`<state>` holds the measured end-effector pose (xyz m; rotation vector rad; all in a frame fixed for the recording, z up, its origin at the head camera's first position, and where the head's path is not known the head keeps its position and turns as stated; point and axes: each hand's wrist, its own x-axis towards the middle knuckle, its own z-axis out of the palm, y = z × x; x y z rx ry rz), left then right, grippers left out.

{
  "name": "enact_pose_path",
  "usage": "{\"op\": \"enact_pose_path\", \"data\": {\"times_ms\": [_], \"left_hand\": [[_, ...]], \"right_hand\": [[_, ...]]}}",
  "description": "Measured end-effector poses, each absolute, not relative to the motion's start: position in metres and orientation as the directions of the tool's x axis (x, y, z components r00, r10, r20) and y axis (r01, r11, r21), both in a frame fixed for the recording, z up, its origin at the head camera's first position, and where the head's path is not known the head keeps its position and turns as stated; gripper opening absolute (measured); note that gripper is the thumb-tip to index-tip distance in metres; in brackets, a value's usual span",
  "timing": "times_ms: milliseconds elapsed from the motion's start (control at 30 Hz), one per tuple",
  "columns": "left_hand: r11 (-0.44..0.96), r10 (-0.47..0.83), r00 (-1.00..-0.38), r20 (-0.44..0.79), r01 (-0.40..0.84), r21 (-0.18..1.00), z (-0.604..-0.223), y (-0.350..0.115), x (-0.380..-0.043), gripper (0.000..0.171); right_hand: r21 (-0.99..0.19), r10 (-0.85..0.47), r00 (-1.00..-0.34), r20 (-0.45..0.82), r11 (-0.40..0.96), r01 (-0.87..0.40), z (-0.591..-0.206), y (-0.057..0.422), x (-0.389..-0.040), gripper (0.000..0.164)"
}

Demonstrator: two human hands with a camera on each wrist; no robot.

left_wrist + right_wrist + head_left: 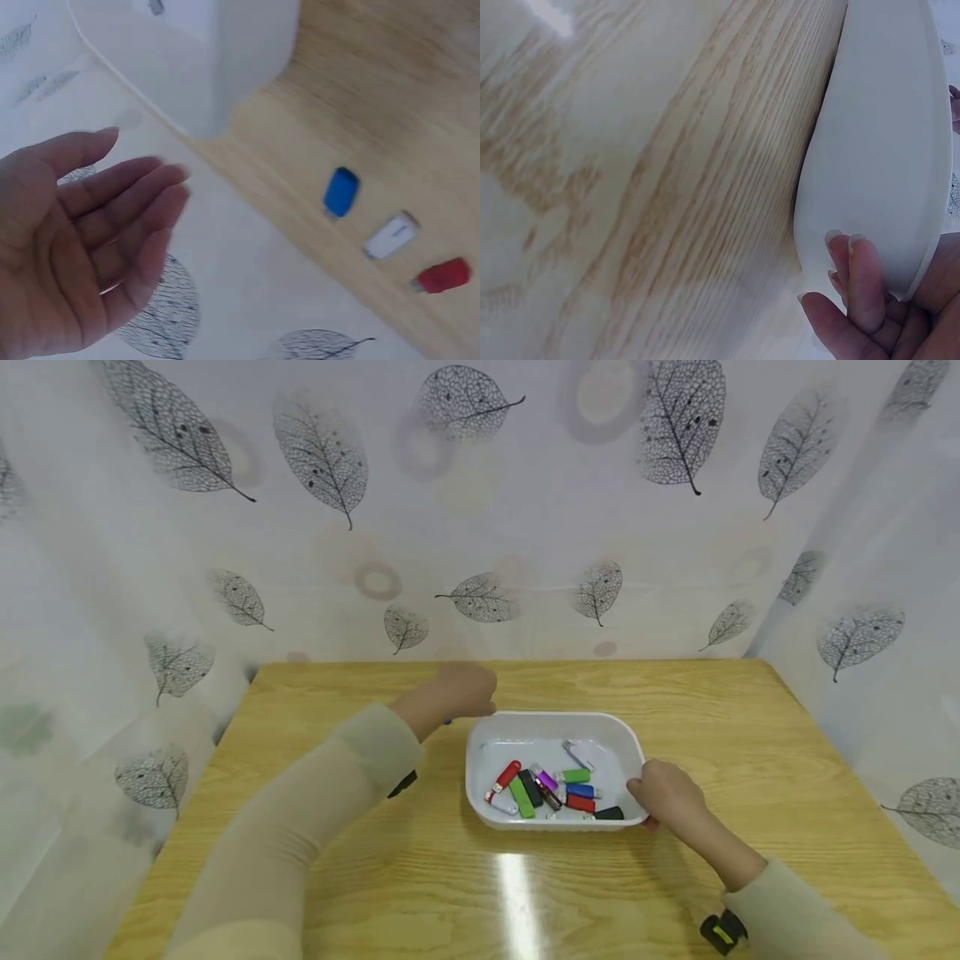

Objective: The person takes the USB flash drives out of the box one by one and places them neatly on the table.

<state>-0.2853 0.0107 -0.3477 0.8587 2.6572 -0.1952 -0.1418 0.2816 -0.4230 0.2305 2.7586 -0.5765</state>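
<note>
A white plastic basin (555, 720) stands on the wooden table, with several USB flash drives (576, 775) in red, green, blue, purple, black and white lying in it. My right hand (667, 793) grips the basin's right end, thumb over the rim and fingers against the outer wall (874, 157). My left hand (97, 240) is held off the basin's far left corner, fingers loosely bent and nothing in them. On the table near it lie a blue flash drive (342, 192), a white flash drive (391, 235) and a red flash drive (442, 275) in a row.
The wooden table (750, 752) runs back to a pale curtain (495, 527) printed with leaves, which also hangs along both sides. In the head view my left arm (300, 827) covers the table left of the basin, hiding most of the row of drives.
</note>
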Motion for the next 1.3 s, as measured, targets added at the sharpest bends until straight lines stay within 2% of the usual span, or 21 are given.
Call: {"op": "enact_pose_path", "data": {"times_ms": [100,233,400,500,600,900,1033,1300], "left_hand": [[0.817,0.502,-0.725,-0.472,0.576,-0.016,-0.340,0.022,-0.278,0.019],[0.841,0.436,-0.655,-0.617,0.541,0.020,-0.332,0.038,-0.268,0.010],[0.777,0.428,-0.538,-0.726,0.630,-0.008,-0.333,0.053,-0.255,0.007],[0.721,0.471,-0.437,-0.767,0.691,0.050,-0.339,0.061,-0.247,0.010],[0.705,0.493,-0.361,-0.792,0.698,0.121,-0.348,0.067,-0.239,0.011],[0.715,0.334,-0.257,-0.907,0.696,0.066,-0.360,0.077,-0.223,0.010],[0.718,0.305,-0.196,-0.932,0.690,0.090,-0.359,0.081,-0.224,0.008],[0.682,0.224,-0.070,-0.972,0.723,0.105,-0.376,0.087,-0.228,0.023]], "right_hand": [[-0.361,0.090,-0.937,-0.338,0.907,0.217,-0.423,0.282,-0.142,0.023],[-0.359,0.087,-0.936,-0.342,0.908,0.216,-0.423,0.281,-0.142,0.023],[-0.354,0.096,-0.933,-0.346,0.908,0.225,-0.422,0.280,-0.140,0.023],[-0.356,0.096,-0.931,-0.351,0.906,0.228,-0.423,0.280,-0.140,0.023],[-0.356,0.096,-0.932,-0.350,0.906,0.227,-0.423,0.280,-0.139,0.023],[-0.374,0.087,-0.939,-0.334,0.902,0.216,-0.424,0.282,-0.141,0.023],[-0.367,0.088,-0.940,-0.331,0.905,0.214,-0.423,0.281,-0.142,0.024],[-0.344,0.075,-0.948,-0.310,0.920,0.186,-0.422,0.281,-0.144,0.024]]}}
